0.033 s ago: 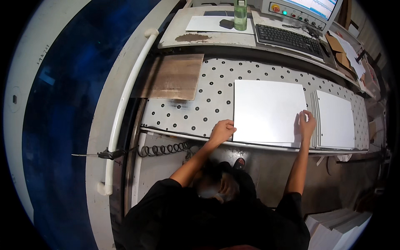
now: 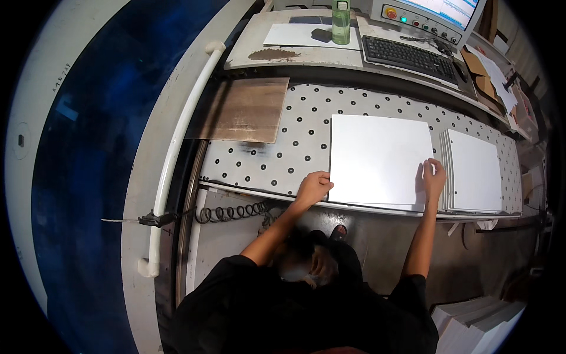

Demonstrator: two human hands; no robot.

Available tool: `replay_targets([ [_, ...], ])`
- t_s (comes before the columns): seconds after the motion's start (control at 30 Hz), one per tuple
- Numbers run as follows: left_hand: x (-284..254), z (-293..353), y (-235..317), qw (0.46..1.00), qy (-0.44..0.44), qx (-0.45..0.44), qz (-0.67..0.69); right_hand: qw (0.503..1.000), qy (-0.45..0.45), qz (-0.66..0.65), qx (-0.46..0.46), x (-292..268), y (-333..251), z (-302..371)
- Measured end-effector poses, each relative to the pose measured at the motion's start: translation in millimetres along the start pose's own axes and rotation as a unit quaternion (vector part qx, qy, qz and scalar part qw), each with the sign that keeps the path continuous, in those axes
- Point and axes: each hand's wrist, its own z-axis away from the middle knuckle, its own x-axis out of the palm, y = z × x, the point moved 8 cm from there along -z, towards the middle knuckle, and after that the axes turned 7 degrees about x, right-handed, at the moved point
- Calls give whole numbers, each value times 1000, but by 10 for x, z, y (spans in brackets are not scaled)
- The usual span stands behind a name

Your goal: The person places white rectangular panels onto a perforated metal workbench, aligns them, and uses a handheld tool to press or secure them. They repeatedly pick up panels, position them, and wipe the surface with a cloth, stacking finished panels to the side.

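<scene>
A white rectangular sheet [image 2: 380,158] lies flat on the near side of a pale work table dotted with black studs [image 2: 271,168]. My left hand [image 2: 314,187] pinches its left edge near the front corner, thumb and fingers drawn together. On the opposite edge, my right hand [image 2: 434,179] grips with bent fingers, casting a shadow on the white surface. Whether more sheets lie under this one cannot be made out. Just right of my right hand sits a stack of white panels [image 2: 476,171], its layered edges facing me.
A brown metal plate [image 2: 247,109] rests at the table's left, beside a white rail [image 2: 177,147] with a coiled cord [image 2: 233,211]. Behind are a green bottle [image 2: 341,26], a keyboard [image 2: 408,58] and a control screen [image 2: 445,12]. Stacked white boards [image 2: 477,324] stand at lower right.
</scene>
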Motion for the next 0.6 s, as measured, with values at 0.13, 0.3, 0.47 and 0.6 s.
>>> replay_targets([
  [0.13,-160,92,-69,999,23,-16,-46,999,-26,27,26,188,124,128],
  [0.3,-142,168,274,992,14,-3,-127,999,-16,-20,46,153,347,30],
  [0.47,-101,125,253,996,-7,-28,-82,991,-67,-94,71,112,418,-154],
  [0.6,-105,39,138,1000,-5,-26,13,989,-91,-33,115,89,424,-276],
])
